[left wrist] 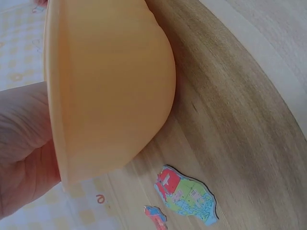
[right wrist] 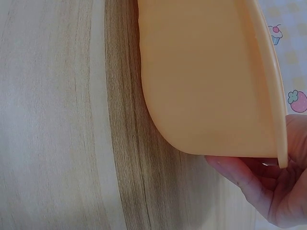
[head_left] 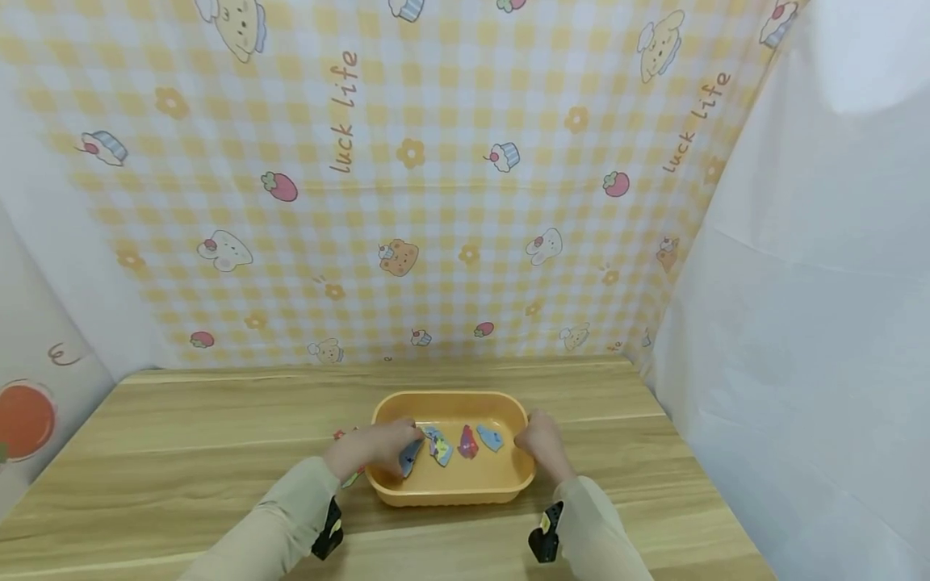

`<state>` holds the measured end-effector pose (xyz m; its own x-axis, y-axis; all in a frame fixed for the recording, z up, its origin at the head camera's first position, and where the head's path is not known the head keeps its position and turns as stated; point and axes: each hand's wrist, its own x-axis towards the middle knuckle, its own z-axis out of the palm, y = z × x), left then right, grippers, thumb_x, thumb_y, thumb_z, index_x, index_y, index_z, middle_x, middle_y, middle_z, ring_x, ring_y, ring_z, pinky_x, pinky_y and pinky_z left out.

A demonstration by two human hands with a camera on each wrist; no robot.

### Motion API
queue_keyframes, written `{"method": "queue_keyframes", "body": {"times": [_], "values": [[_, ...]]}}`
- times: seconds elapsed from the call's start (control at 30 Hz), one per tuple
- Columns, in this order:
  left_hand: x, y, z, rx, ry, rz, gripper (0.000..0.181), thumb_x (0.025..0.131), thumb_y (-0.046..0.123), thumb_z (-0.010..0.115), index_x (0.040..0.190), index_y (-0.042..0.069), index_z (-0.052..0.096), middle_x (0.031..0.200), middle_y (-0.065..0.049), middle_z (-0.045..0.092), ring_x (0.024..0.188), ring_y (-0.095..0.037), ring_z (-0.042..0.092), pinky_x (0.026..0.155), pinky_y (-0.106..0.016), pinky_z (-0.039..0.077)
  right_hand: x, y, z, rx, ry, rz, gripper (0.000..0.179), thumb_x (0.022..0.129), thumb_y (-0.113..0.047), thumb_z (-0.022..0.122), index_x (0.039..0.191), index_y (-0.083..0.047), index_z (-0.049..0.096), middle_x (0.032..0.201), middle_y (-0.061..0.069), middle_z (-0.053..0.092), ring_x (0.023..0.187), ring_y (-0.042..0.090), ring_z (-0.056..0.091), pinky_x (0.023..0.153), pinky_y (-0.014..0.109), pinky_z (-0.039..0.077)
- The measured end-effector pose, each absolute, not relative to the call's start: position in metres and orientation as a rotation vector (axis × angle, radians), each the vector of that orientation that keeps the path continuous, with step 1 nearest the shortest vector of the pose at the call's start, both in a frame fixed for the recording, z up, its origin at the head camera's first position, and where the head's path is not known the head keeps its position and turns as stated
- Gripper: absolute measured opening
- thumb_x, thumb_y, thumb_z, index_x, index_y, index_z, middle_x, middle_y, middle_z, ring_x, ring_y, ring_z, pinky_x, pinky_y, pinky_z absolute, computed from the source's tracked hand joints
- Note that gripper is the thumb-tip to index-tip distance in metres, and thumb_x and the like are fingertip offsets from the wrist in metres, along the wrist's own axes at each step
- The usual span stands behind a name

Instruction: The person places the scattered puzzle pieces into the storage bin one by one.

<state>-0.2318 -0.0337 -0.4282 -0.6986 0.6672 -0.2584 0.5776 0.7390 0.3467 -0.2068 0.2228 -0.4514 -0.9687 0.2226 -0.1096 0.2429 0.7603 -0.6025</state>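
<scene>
A shallow orange plastic basin (head_left: 450, 499) with rounded corners stands on the wooden table. My left hand (head_left: 381, 444) reaches over its left rim and holds a blue-grey puzzle piece (head_left: 410, 458) inside; the fingertips are mostly hidden. Farther right in the basin lie a blue-and-yellow piece (head_left: 439, 446), a red-purple piece (head_left: 468, 443) and a light blue piece (head_left: 490, 438). At the right end my right hand (head_left: 541, 444) grips the basin's rim, fingers curled around the outside in the right wrist view.
Left of the basin, partly behind my left hand, a red, green and blue piece (left wrist: 187, 194) and a smaller red-and-blue piece (left wrist: 156, 219) lie on the table (head_left: 182, 452). A checked yellow cloth (head_left: 450, 210) hangs behind the table, and white sheeting (head_left: 814, 323) hangs at the right.
</scene>
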Motion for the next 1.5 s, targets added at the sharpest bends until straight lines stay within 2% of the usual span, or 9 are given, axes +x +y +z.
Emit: {"method": "queue_keyframes", "body": {"times": [0.23,0.53,0.8,1.0,1.17,1.3,1.5], "values": [[-0.235,-0.035,-0.429,0.950,2.582,0.309,0.059,0.065,0.005,0.079,0.119,0.001,0.055,0.111,-0.009,0.052,0.099,-0.021,0.054,0.088,-0.037,0.048,-0.209,0.221,-0.447,0.393,2.917,-0.969,0.019,0.066,0.008,0.057,0.086,0.008,0.060,0.070,0.010,0.056,0.056,0.017,0.048,0.046,0.023,0.041],[-0.237,-0.035,-0.432,0.983,2.599,0.235,0.058,0.063,0.004,0.081,0.115,0.003,0.056,0.114,-0.011,0.051,0.101,-0.021,0.052,0.089,-0.037,0.048,-0.210,0.220,-0.445,0.394,2.925,-0.961,0.013,0.066,0.008,0.057,0.079,0.006,0.060,0.064,0.007,0.053,0.053,0.015,0.046,0.044,0.022,0.040],[-0.237,-0.038,-0.432,1.020,2.604,0.267,0.054,0.062,0.002,0.080,0.112,0.003,0.058,0.113,-0.012,0.052,0.104,-0.026,0.054,0.087,-0.038,0.049,-0.208,0.219,-0.446,0.403,2.905,-0.985,0.018,0.067,0.008,0.056,0.084,0.008,0.060,0.069,0.011,0.057,0.055,0.016,0.048,0.046,0.022,0.042],[-0.244,-0.046,-0.433,1.142,2.672,0.487,0.040,0.071,0.001,0.072,0.109,0.003,0.059,0.106,-0.009,0.057,0.099,-0.026,0.055,0.083,-0.040,0.049,-0.206,0.218,-0.446,0.403,2.902,-0.994,0.017,0.066,0.008,0.056,0.083,0.007,0.060,0.068,0.011,0.057,0.055,0.015,0.048,0.046,0.022,0.042],[-0.249,-0.054,-0.433,1.213,2.741,0.646,0.024,0.079,0.004,0.066,0.103,0.004,0.062,0.101,-0.007,0.061,0.096,-0.025,0.058,0.081,-0.039,0.050,-0.205,0.219,-0.447,0.407,2.902,-0.987,0.024,0.066,0.009,0.056,0.090,0.010,0.059,0.075,0.013,0.059,0.059,0.017,0.050,0.048,0.023,0.043],[-0.250,-0.059,-0.430,1.173,2.756,0.777,0.020,0.082,0.005,0.064,0.101,0.003,0.063,0.099,-0.007,0.064,0.094,-0.023,0.060,0.081,-0.038,0.051,-0.206,0.220,-0.447,0.417,2.896,-0.980,0.028,0.067,0.009,0.057,0.095,0.012,0.058,0.081,0.016,0.061,0.063,0.018,0.051,0.051,0.024,0.045],[-0.251,-0.071,-0.427,1.015,2.865,0.930,0.018,0.083,0.003,0.062,0.100,0.004,0.063,0.098,-0.008,0.065,0.094,-0.023,0.060,0.083,-0.039,0.050,-0.206,0.220,-0.448,0.407,2.915,-0.966,0.023,0.066,0.009,0.057,0.089,0.011,0.058,0.074,0.013,0.058,0.059,0.017,0.049,0.048,0.023,0.043]]}}
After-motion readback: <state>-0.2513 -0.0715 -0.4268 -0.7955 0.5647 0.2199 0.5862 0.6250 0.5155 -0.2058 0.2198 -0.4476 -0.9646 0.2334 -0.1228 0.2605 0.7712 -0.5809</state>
